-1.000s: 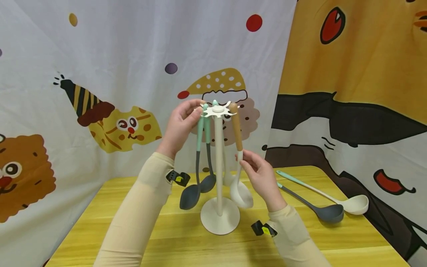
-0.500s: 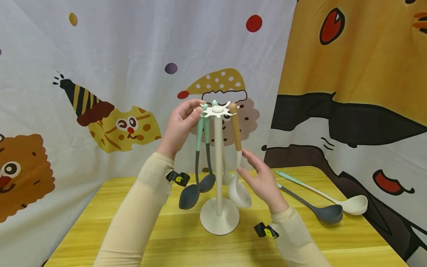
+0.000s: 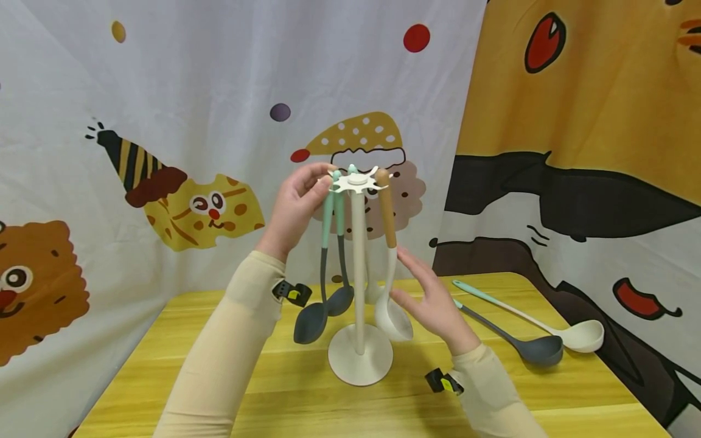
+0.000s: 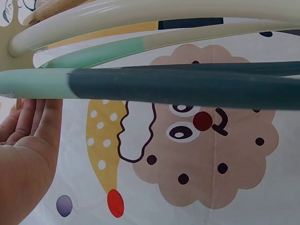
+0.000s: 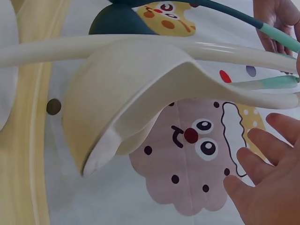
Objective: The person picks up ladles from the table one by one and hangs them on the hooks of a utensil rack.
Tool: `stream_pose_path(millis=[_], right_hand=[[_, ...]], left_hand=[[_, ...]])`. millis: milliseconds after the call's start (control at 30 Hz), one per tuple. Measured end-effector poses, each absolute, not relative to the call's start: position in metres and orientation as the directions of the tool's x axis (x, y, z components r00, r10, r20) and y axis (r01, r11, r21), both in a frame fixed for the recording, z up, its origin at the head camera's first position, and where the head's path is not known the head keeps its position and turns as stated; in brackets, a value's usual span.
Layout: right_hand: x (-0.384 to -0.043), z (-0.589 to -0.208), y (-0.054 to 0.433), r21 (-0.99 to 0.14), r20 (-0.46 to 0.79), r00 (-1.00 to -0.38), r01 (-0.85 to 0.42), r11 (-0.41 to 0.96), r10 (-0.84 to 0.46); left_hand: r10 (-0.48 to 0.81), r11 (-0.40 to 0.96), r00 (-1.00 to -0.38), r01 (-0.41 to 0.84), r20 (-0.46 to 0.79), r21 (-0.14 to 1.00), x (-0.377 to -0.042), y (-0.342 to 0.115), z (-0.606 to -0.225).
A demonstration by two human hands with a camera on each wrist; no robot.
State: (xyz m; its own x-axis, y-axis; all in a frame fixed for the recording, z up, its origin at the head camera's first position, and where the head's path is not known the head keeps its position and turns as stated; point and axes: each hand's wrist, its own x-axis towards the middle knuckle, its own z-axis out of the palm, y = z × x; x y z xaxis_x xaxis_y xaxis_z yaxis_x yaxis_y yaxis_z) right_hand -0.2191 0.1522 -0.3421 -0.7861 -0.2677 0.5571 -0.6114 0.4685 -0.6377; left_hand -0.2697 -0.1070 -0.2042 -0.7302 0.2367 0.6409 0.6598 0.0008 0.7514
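A cream utensil rack (image 3: 358, 267) with a round base stands on the table. My left hand (image 3: 292, 204) pinches the left edge of its top, by the mint handle of a dark grey spoon (image 3: 311, 322). A second dark spoon (image 3: 342, 300) hangs just behind. From the right side hangs a white ladle (image 3: 393, 319) with a wooden-looking handle; its bowl fills the middle of the right wrist view. My right hand (image 3: 432, 304) is beside the ladle's neck, fingers spread and extended, gripping nothing. Another pale utensil (image 3: 373, 292) hangs at the back, partly hidden by the post.
On the table's right side lie a dark grey ladle (image 3: 539, 350) and a cream ladle (image 3: 586, 336), both with mint handles. The wooden table (image 3: 306, 395) meets a printed cloth curtain (image 3: 219, 73) at the back.
My right hand has let go of the white ladle's neck and drawn slightly right and down, its fingers spreading. The ladle has shifted a little left. My left hand stays put.
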Motion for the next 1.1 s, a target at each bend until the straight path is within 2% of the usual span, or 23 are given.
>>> stream_pose_path(millis=[200,433,1100], right_hand=[[-0.221,-0.347,0.158,-0.56,0.57,-0.746,-0.659,0.502,-0.343],[-0.224,-0.352,0.163,-0.502,0.568,-0.728,-0.676,0.539,-0.384],[-0.225,-0.373,0.188,-0.448,0.509,-0.733,-0.673,0.588,-0.451]], left_hand=[[0.236,-0.002,-0.727,0.663,0.645,0.748,-0.269,-0.108,-0.204],[0.237,-0.004,-0.723,0.667,0.649,0.745,-0.269,-0.108,-0.204],[0.239,0.013,-0.726,0.666,0.645,0.746,-0.27,-0.108,-0.204]])
